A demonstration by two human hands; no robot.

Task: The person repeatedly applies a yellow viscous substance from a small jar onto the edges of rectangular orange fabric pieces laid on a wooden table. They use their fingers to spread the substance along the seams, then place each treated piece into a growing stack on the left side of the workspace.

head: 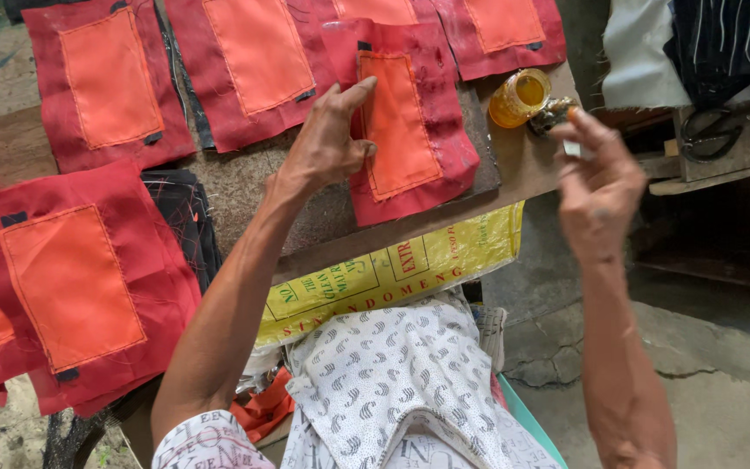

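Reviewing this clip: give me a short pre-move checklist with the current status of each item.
1. Left hand flat on red fabric piece, fingers at the orange patch edge: ok.
2. Piece lying fully on the wooden board: not ok, a corner overhangs the front edge.
3. Right hand pinching a small item beside the jar: ok; what it is, cannot tell.
4. Open jar of yellow liquid upright: ok.
5. Jar clear of the board's edge: not ok, close to the corner.
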